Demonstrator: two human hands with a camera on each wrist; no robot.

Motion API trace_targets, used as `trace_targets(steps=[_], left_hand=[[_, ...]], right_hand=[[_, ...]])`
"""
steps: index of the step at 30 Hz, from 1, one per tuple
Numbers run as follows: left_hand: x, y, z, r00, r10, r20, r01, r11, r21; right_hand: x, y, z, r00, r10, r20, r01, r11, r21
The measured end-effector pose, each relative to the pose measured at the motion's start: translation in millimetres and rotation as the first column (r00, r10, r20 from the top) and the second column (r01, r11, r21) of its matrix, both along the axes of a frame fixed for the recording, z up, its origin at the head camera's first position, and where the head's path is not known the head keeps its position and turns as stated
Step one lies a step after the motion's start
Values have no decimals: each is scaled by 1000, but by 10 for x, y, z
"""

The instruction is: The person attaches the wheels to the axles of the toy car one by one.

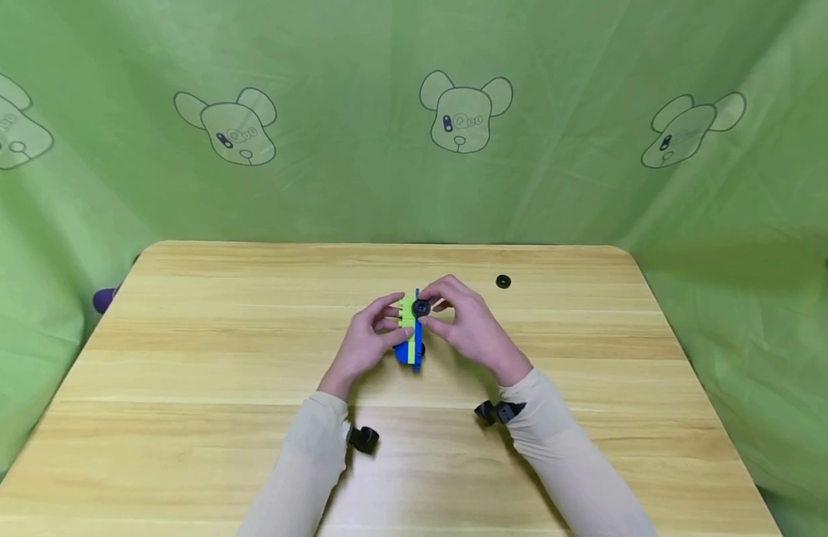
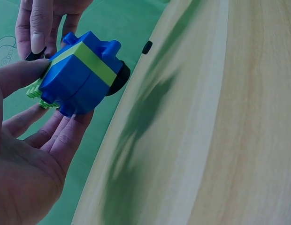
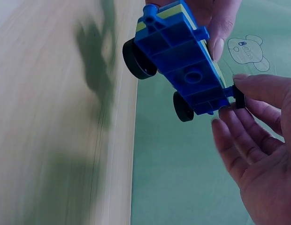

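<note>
My left hand [image 1: 362, 343] grips a blue and lime-green building-block toy car [image 1: 416, 350], held up off the table on its side. In the right wrist view the car's blue underside [image 3: 183, 61] faces the camera, with two black wheels on one side, such as the near one [image 3: 138, 60]. My right hand [image 1: 466, 322] pinches a black wheel [image 3: 239, 97] against an axle peg on the other side. How far it sits on the peg, I cannot tell. At the other end, a blue peg [image 3: 201, 33] is bare.
One loose black wheel [image 1: 503, 281] lies on the wooden table [image 1: 219, 358] toward the back right. Green curtains [image 1: 347, 149] with bear-head drawings hang behind and beside the table. A purple object [image 1: 104, 300] shows past the left edge.
</note>
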State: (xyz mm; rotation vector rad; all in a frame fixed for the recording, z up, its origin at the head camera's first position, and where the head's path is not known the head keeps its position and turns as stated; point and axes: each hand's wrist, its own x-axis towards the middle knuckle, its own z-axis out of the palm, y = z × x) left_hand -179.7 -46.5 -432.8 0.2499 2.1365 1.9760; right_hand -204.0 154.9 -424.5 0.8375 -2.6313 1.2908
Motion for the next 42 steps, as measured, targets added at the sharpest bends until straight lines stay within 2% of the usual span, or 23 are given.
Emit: trace_targets(steps=[7, 14, 20, 23, 27, 28, 35, 42], left_hand=[[-3, 5, 24, 1000, 2, 2, -2, 1000, 2], [-18, 21, 24, 999, 17, 32, -18, 1000, 23], [-25, 45, 28, 999, 34, 16, -34, 999, 5], [-81, 50, -93, 999, 29, 21, -29, 1000, 1], [-166, 68, -300, 998, 56, 27, -56, 998, 1], [-168, 72, -320, 997, 67, 28, -67, 998, 4], [-153, 74, -346, 993, 112, 28, -112, 993, 21], [-160, 45, -291, 992, 99, 77, -106, 990, 97]], right_hand=[[16, -19, 14, 999, -30, 35, 30, 1000, 10], [17, -35, 0, 999, -8, 45, 10, 999, -30], [23, -70, -20, 997, 18, 70, -13, 998, -69], [30, -82, -23, 997, 14, 75, -9, 998, -69], [29, -72, -38, 998, 20, 65, -14, 997, -77], [29, -68, -41, 998, 22, 64, -17, 997, -80], [34, -52, -60, 998, 1, 59, 7, 991, -130], [29, -89, -86, 983, -34, 178, 80, 962, -260]])
